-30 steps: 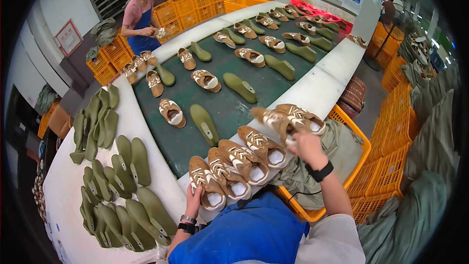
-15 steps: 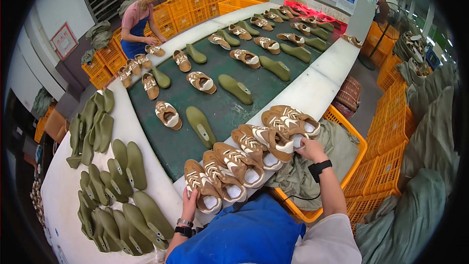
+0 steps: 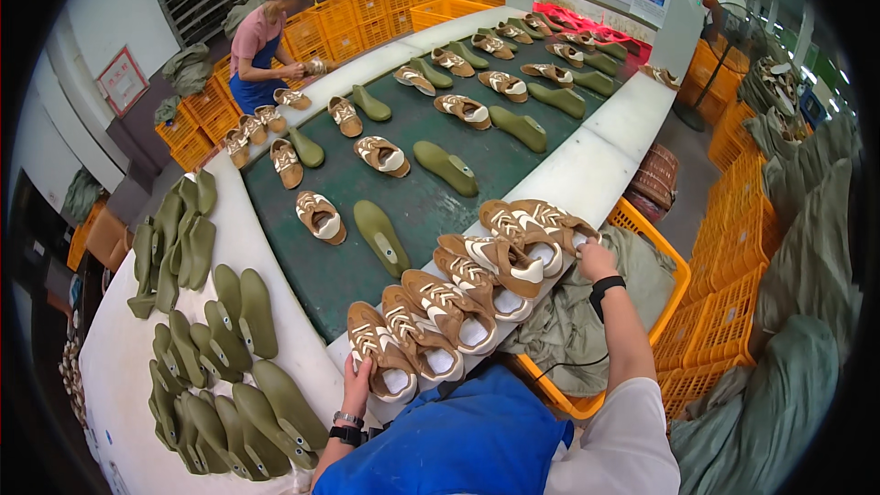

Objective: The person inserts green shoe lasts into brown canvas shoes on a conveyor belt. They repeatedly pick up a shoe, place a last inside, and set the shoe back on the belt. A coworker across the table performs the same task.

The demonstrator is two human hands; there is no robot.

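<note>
A row of brown suede sneakers (image 3: 443,302) with cream stripes, laces and white insoles lies along the near white ledge, toes toward the belt. My left hand (image 3: 355,387) is closed at the heel side of the leftmost sneaker (image 3: 373,341), thumb along its edge; the other fingers are partly hidden. At the right end, my right hand (image 3: 598,259) grips the heel of the rightmost sneaker (image 3: 553,217), its fingers partly out of sight. That sneaker rests at an angle beside its neighbour (image 3: 515,227).
Green shoe lasts (image 3: 383,238) and sneakers stand in rows on the dark green belt (image 3: 367,192). More lasts (image 3: 225,422) crowd the left white table (image 3: 110,357). Under the ledge sits a yellow crate (image 3: 674,298) with grey-green cloth. A co-worker (image 3: 261,46) handles a shoe across the belt.
My right hand has moved right and slightly up to the rightmost sneaker's heel. The sneakers at that end have shifted a little left. Across the belt, the co-worker has lifted a shoe.
</note>
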